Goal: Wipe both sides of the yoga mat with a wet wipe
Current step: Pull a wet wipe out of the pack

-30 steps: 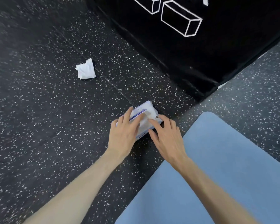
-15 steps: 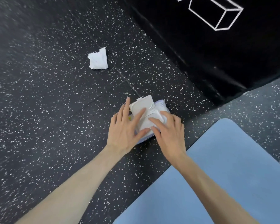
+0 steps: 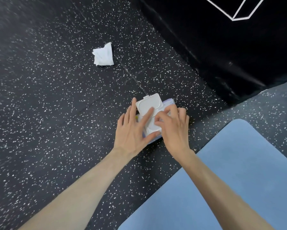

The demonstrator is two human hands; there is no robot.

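A pack of wet wipes (image 3: 168, 103) lies on the speckled black floor, its white flip lid (image 3: 149, 103) swung open and standing up. My left hand (image 3: 133, 131) rests flat on the pack with straight fingers, holding it down. My right hand (image 3: 174, 127) is over the pack's opening with fingertips curled together, pinching at something white there; what it pinches is hidden by the fingers. The light blue yoga mat (image 3: 230, 171) lies flat at the lower right, a rounded corner near the pack. A crumpled white wipe (image 3: 103, 54) lies on the floor farther away.
A large black padded block (image 3: 222, 47) with white box drawings stands at the upper right, close behind the pack. Speckled rubber floor (image 3: 48, 113) spreads to the left and near me.
The pack's lid has been flipped open and now stands up. My right fingers have curled in over the opening. The view has shifted closer and to the left.
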